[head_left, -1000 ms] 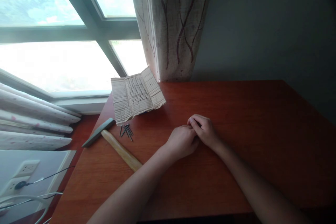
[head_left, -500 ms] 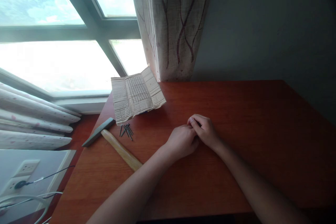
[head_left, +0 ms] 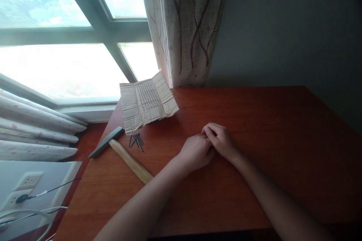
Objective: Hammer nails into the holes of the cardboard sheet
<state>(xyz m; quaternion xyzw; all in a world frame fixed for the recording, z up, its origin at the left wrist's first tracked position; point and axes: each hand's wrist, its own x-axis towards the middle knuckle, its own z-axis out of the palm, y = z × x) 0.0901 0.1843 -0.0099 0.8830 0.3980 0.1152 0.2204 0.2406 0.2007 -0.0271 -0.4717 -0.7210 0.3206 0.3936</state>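
Note:
My left hand (head_left: 197, 151) rests on the table, knuckles up, its fingers curled closed and mostly hidden beneath. Touching it from the right is my right hand (head_left: 222, 140), also closed, with the thumb bent toward the left hand's fingertips. No object shows in either hand. A hammer (head_left: 131, 162) with a grey metal head and pale wooden handle lies left of my left forearm, which covers the handle's end. Several dark nails (head_left: 137, 141) lie in a loose pile between the hammer head and a creased piece of cardboard (head_left: 148, 98) with rows of small holes.
The brown wooden table (head_left: 254, 120) spans most of the view. A window (head_left: 56, 71) and patterned curtains (head_left: 195, 26) stand behind and to the left. At the lower left, a wall socket (head_left: 28, 181) has a black plug and cables.

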